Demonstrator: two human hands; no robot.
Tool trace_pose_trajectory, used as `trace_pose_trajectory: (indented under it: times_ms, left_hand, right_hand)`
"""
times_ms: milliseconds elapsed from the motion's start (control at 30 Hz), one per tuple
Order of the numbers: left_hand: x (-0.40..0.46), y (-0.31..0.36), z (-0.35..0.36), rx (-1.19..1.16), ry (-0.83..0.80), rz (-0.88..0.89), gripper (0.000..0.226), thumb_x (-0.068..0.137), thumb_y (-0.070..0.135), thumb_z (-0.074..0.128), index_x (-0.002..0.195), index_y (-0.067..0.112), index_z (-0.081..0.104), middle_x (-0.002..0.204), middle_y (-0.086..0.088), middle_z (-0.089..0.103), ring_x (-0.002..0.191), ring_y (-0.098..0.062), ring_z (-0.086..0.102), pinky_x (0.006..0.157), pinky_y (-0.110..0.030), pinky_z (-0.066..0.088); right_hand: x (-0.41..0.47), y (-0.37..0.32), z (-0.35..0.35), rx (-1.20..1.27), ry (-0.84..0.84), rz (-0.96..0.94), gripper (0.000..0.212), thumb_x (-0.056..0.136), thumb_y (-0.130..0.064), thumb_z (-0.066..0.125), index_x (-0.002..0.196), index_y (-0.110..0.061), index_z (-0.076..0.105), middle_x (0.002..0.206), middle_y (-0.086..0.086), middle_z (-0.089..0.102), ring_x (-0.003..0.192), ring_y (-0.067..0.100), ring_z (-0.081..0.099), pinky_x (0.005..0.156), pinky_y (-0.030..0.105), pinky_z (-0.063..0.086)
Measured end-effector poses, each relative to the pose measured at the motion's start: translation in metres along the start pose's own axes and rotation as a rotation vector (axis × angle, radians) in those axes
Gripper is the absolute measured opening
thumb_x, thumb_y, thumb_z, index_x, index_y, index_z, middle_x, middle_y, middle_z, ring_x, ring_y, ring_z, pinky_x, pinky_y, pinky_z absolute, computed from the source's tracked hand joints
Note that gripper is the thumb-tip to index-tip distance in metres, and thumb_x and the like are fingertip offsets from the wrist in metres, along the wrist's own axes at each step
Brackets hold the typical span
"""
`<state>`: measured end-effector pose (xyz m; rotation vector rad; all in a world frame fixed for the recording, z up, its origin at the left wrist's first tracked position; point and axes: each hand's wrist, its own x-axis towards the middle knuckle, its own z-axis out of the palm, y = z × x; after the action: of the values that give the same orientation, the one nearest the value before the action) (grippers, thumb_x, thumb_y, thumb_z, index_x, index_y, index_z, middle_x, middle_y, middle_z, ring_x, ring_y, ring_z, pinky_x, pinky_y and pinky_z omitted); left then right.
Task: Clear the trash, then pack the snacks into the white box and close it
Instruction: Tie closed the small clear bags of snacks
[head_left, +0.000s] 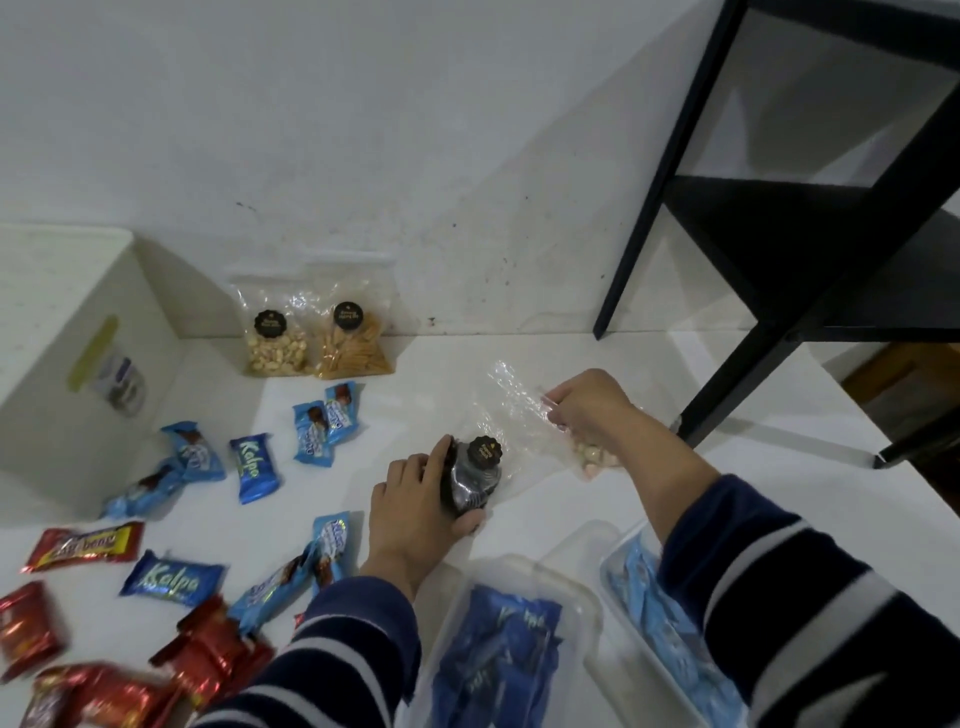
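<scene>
Packing appears to be the step in hand. The left hand (415, 506) wraps its fingers round a clear pouch of dark snacks (471, 480), and the right hand (587, 410) pinches a clear pouch of pale pieces (524, 410), just right of the dark pouch. Far left of that pouch stands the white box (78, 358), open. Two more clear pouches (317, 338) lean on the wall behind it. Next, both pouches likely need carrying leftward over the scattered blue wrappers (254, 467) into the box.

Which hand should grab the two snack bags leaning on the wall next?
Probably the left hand. It sits nearer the peanut bag and the cracker-stick bag, though it grips a dark snack bag now. The right hand is farther away, holding a clear bag.
</scene>
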<state>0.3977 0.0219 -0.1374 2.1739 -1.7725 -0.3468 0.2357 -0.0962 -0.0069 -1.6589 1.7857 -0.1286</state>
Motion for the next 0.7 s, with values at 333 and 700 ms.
trace_pose_trajectory:
  times_ms: [333, 700]
  left_hand:
    - [0.001, -0.009, 0.026, -0.169, 0.123, 0.074, 0.094, 0.07, 0.062, 0.052, 0.145, 0.012, 0.024, 0.15, -0.014, 0.033, 0.132, -0.031, 0.04, 0.109, -0.048, 0.036]
    - [0.006, -0.011, 0.033, -0.112, 0.163, 0.087, 0.097, 0.073, 0.071, 0.051, 0.148, 0.017, 0.022, 0.15, -0.003, 0.036, 0.133, -0.022, 0.039, 0.115, -0.041, 0.026]
  right_hand:
    - [0.025, -0.002, 0.017, 0.012, 0.082, -0.044, 0.032, 0.087, -0.003, 0.052, 0.092, -0.024, 0.075, 0.109, 0.004, 0.071, 0.106, 0.028, 0.061, 0.107, 0.047, 0.039]
    - [0.047, 0.002, 0.017, 0.054, 0.023, -0.101, 0.027, 0.09, -0.013, 0.056, 0.113, -0.008, 0.069, 0.113, 0.008, 0.068, 0.097, 0.026, 0.061, 0.078, 0.024, 0.049]
